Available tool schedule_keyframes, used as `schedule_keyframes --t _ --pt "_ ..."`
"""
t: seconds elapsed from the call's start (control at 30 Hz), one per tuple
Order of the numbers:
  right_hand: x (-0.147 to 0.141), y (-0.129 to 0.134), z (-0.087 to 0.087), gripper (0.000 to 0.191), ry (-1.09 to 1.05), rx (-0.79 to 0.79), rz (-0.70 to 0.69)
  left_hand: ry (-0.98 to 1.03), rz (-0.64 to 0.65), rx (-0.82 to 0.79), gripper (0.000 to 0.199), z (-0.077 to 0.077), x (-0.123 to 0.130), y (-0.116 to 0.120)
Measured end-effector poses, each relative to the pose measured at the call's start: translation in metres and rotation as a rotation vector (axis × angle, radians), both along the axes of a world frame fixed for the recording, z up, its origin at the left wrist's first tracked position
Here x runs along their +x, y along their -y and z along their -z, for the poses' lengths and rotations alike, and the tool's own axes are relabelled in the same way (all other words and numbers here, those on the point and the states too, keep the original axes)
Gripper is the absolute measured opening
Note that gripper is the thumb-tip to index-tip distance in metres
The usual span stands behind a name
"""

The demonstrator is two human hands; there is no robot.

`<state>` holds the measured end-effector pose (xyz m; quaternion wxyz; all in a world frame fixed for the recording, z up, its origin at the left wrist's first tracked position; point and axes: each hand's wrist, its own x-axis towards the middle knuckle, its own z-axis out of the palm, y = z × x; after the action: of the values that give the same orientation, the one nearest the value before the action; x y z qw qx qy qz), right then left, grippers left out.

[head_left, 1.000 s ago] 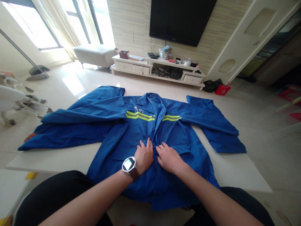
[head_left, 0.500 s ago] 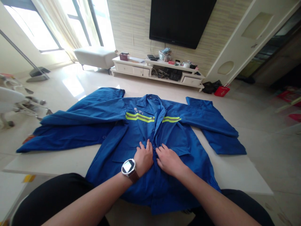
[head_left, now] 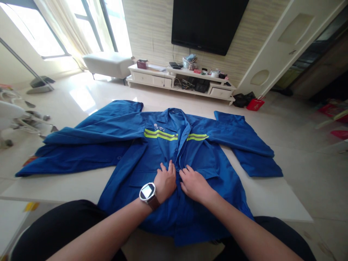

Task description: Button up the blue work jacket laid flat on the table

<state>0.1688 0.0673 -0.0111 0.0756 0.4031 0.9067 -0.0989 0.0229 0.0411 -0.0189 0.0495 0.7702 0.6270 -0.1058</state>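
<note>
A blue jacket with yellow-green reflective stripes lies front up over a white table, its sleeves spread to both sides and its collar at the far end. My left hand, with a watch on the wrist, is at the left side of the front opening, its fingers on the cloth. Facing it, my right hand pinches the other front edge near a button. The front gapes open above my hands, while the two edges lie together below. My left thumb is hidden.
Beyond the table stands a low white cabinet with small items on it, under a wall-mounted television. A pale bench is by the windows. A red bag sits on the floor at the right.
The whole view has shifted very slightly. Both hands keep the same places on the jacket front, and the jacket lies as before.
</note>
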Motion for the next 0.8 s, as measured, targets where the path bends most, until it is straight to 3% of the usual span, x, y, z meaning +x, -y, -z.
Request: schedule_keyframes --t 0.8 --pt "0.0008 -0.0002 0.0034 0.039 -0.001 0.016 -0.013 0.002 -0.006 -0.013 0.068 -0.0027 0.0004 0.0003"
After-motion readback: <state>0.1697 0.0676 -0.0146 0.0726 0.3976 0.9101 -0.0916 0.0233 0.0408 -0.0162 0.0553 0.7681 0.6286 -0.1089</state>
